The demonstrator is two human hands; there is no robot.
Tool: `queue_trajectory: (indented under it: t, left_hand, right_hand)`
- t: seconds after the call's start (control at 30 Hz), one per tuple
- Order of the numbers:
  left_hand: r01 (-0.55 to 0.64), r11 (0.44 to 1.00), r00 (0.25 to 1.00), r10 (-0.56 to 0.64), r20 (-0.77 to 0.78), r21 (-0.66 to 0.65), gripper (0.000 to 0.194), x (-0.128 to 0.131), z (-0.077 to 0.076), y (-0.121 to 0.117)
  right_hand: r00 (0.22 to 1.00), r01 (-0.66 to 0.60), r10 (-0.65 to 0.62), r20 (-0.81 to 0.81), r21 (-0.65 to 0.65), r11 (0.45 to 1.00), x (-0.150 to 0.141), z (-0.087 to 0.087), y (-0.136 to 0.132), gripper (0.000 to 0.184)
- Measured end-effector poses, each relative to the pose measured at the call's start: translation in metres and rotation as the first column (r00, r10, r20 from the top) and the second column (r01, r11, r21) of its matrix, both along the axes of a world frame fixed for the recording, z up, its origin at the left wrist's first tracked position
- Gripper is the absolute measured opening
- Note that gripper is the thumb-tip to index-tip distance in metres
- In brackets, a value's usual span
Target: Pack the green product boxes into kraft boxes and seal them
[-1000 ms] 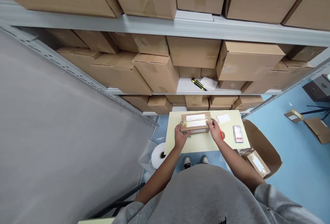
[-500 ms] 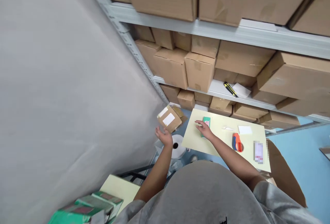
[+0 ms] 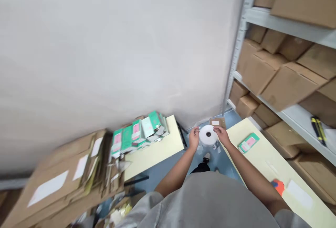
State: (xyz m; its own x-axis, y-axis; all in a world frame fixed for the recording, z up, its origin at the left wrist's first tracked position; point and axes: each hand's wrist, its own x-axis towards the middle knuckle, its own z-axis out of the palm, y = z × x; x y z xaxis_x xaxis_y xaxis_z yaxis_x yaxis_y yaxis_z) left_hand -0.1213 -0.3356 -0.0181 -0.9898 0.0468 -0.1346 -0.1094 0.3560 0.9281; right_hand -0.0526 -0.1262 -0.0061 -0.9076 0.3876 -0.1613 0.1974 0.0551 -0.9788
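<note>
Forward reach left hand (image 3: 194, 138) and right hand (image 3: 222, 135), fingers loosely open, near white roll (image 3: 208, 141).

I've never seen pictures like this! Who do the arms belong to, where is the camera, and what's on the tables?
There's no robot here, just a person using bare hands. One camera on the person's head takes all the pictures, looking forward and down. The left hand and right hand are near a big white roll, low down between two tables. I can't see either hand holding anything. The left table has green boxes. The right table has a green-and-pink box and an orange-and-blue thing, too blurry to name.
</note>
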Motion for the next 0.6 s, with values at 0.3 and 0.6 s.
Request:
queue_trajectory:
  t: [0.3, 0.6]
  left_hand:
    - [-0.549, 0.833, 0.829, 0.534, -0.165, -0.063, 0.038, 0.032, 0.045, -0.209]
    - [-0.919, 0.394, 0.367, 0.846, -0.388, -0.011, 0.023, 0.084, 0.067, -0.497]
  right_hand:
    - [0.864, -0.493, 0.488, -0.122, -0.004, 0.87, -0.057, 0.023, -0.186, 0.036]
    - [0.607, -0.754, 0.764, -0.218, 0.145, 0.641, -0.097, 0.044, -0.448, 0.03]
